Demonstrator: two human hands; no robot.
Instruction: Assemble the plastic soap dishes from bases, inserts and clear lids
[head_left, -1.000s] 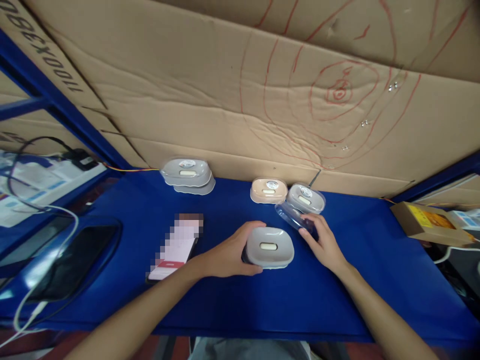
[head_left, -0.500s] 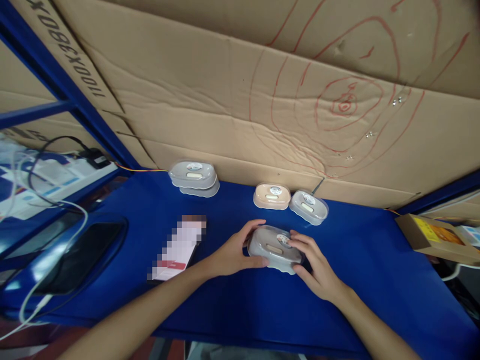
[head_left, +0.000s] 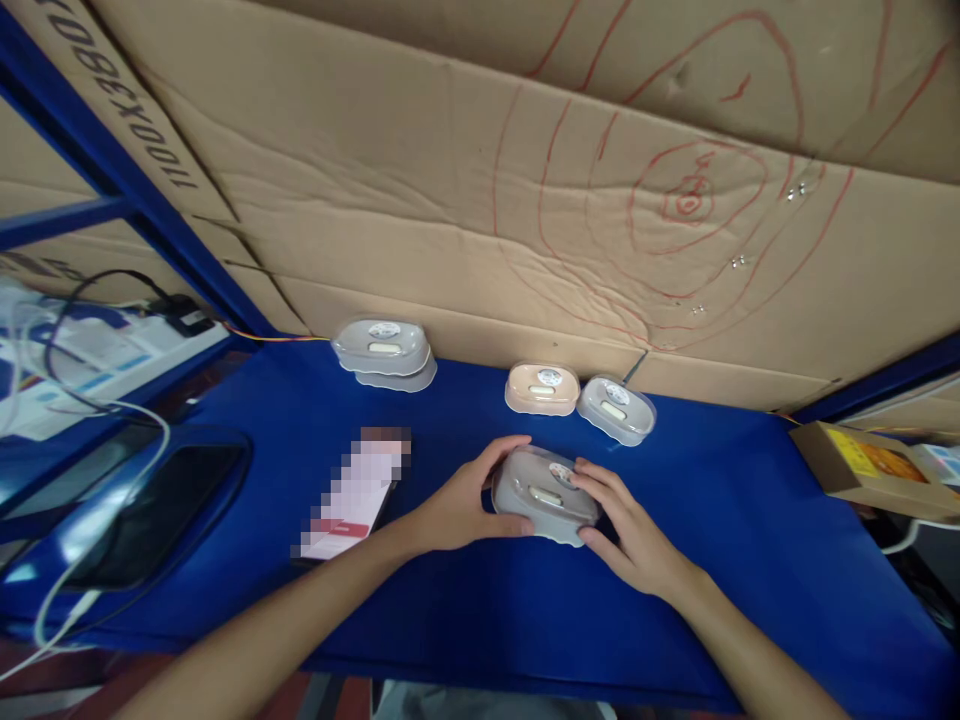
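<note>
Fitting the clear lid (head_left: 526, 464) onto the grey case (head_left: 556, 534) is judged in hand, the pair being grasped from either side by left hand (head_left: 466, 505) and right hand (head_left: 632, 532), near the peach case (head_left: 541, 400) on the table (head_left: 450, 625), with even rim pressure apparently required next.

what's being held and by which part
The grey case with the clear lid, by its ends: left hand on the left, right hand on the right.
</note>
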